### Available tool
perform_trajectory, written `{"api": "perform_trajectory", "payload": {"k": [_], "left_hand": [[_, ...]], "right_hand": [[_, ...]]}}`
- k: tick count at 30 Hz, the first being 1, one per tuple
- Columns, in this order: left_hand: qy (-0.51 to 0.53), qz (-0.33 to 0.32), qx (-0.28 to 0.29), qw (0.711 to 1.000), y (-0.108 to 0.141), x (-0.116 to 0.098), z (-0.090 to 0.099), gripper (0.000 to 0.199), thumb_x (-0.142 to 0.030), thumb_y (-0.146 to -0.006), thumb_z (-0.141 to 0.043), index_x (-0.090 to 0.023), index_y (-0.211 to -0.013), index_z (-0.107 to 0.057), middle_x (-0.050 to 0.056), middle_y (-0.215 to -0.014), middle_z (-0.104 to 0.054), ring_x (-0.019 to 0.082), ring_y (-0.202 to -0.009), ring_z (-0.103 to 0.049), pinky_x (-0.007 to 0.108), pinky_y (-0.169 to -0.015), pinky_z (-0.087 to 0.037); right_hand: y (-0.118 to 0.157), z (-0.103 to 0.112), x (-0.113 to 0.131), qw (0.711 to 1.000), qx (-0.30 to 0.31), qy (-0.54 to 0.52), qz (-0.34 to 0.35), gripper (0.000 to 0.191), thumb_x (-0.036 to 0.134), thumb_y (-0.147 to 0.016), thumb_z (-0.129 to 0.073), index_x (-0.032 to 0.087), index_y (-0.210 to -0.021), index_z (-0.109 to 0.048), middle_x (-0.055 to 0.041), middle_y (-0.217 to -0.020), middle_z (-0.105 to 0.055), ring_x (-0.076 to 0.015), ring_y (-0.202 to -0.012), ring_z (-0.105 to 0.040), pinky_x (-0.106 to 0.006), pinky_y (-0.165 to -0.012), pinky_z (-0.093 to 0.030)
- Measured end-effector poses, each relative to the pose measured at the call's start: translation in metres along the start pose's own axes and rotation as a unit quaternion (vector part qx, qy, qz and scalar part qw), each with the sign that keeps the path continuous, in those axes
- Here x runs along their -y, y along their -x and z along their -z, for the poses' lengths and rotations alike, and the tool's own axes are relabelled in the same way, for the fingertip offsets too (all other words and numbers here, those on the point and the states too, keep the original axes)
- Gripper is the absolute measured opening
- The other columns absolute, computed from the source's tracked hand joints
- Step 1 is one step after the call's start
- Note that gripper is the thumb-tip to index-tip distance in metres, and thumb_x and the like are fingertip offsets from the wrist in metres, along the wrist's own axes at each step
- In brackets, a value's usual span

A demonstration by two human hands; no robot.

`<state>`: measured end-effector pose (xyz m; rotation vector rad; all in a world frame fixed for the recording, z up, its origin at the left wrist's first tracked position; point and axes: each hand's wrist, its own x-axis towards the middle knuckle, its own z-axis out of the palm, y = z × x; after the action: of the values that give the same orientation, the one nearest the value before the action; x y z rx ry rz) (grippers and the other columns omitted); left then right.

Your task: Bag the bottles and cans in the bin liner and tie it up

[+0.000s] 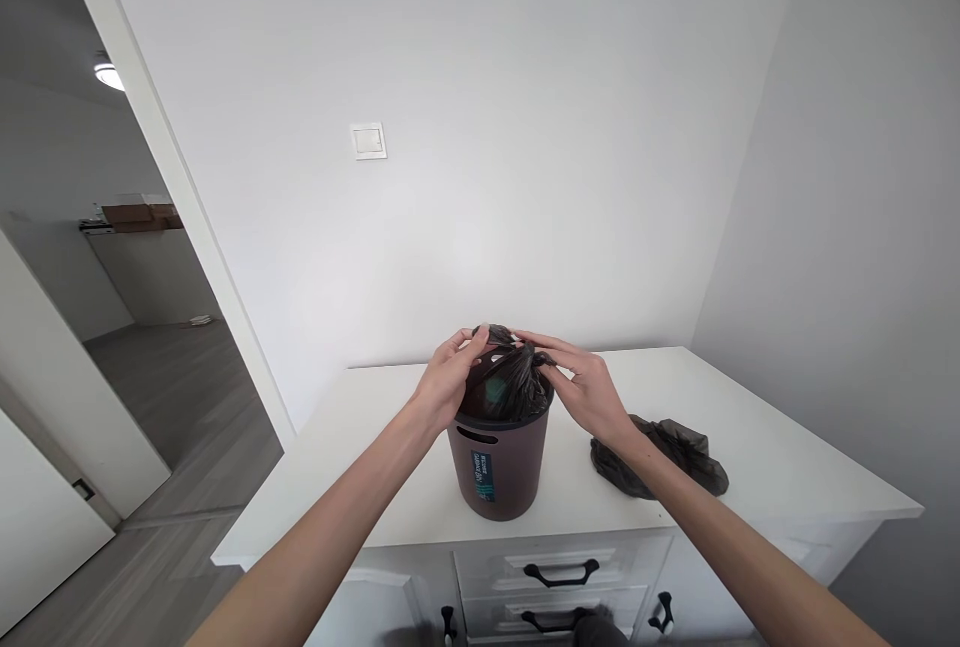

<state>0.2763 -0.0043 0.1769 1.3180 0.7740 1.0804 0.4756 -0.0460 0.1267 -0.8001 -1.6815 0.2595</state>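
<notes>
White-topped counter [405,517] against a pale grey wall [562,127], a dark purple-brown plastic bin [517,472] upright on it.
Crumpled black plastic bag [709,467] lies right of the bin; above the bin's mouth, the left hand [450,377] and right hand [585,387] each pinch gathered black film [521,377] between their fingers.
</notes>
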Motion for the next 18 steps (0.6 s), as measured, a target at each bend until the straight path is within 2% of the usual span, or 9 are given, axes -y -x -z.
{"api": "perform_trajectory", "payload": {"k": [4, 7, 10, 13, 16, 18], "left_hand": [[0.031, -0.017, -0.035, 0.999, -0.005, 0.009, 0.009, 0.043, -0.056, -0.075, -0.085, -0.021, -0.086, -0.063, 0.009, -0.113, -0.078, 0.025, -0.117, -0.066, 0.039, -0.11, -0.04], [0.017, -0.004, -0.065, 0.998, -0.005, 0.011, 0.022, 0.045, -0.056, -0.072, -0.087, -0.02, -0.083, -0.061, 0.01, -0.11, -0.078, 0.025, -0.112, -0.069, 0.04, -0.108, -0.042], [-0.049, -0.015, -0.081, 0.995, -0.001, 0.008, 0.033, 0.047, -0.061, -0.073, -0.083, -0.021, -0.083, -0.059, 0.009, -0.105, -0.079, 0.025, -0.105, -0.071, 0.041, -0.101, -0.046], [-0.114, -0.03, -0.085, 0.989, 0.006, 0.003, 0.036, 0.048, -0.066, -0.078, -0.077, -0.022, -0.085, -0.058, 0.008, -0.103, -0.079, 0.026, -0.099, -0.072, 0.043, -0.095, -0.049], [-0.126, -0.054, -0.076, 0.988, 0.011, -0.003, 0.027, 0.045, -0.063, -0.082, -0.074, -0.023, -0.084, -0.054, 0.007, -0.1, -0.079, 0.024, -0.095, -0.073, 0.043, -0.097, -0.05], [-0.121, -0.074, -0.056, 0.988, 0.014, -0.007, 0.018, 0.043, -0.06, -0.086, -0.072, -0.023, -0.083, -0.051, 0.007, -0.098, -0.079, 0.022, -0.092, -0.074, 0.043, -0.098, -0.052]], "right_hand": [[0.015, 0.001, -0.01, 0.992, -0.073, 0.019, -0.097, 0.028, 0.037, -0.1, -0.058, 0.03, -0.116, -0.079, -0.002, -0.124, -0.077, -0.0263, -0.117, -0.07, -0.04, -0.1, -0.055], [0.03, 0.006, -0.018, 0.986, -0.074, 0.059, -0.136, 0.032, 0.045, -0.1, -0.056, 0.028, -0.114, -0.079, -0.0036, -0.12, -0.078, -0.0265, -0.105, -0.072, -0.034, -0.077, -0.056], [0.049, 0.015, -0.028, 0.977, -0.074, 0.092, -0.176, 0.038, 0.052, -0.099, -0.056, 0.025, -0.11, -0.08, -0.0061, -0.116, -0.079, -0.0262, -0.095, -0.071, -0.03, -0.058, -0.047], [0.06, 0.027, -0.032, 0.97, -0.073, 0.112, -0.204, 0.041, 0.056, -0.098, -0.055, 0.025, -0.104, -0.08, -0.0069, -0.114, -0.078, -0.027, -0.098, -0.069, -0.03, -0.057, -0.045], [0.055, 0.033, -0.021, 0.967, -0.044, 0.141, -0.206, 0.039, 0.056, -0.099, -0.053, 0.025, -0.099, -0.077, -0.0064, -0.11, -0.077, -0.0271, -0.101, -0.068, -0.031, -0.062, -0.047], [0.042, 0.032, -0.007, 0.968, -0.011, 0.157, -0.194, 0.037, 0.055, -0.099, -0.054, 0.025, -0.11, -0.073, -0.0073, -0.114, -0.075, -0.0271, -0.104, -0.067, -0.032, -0.066, -0.049]]}}
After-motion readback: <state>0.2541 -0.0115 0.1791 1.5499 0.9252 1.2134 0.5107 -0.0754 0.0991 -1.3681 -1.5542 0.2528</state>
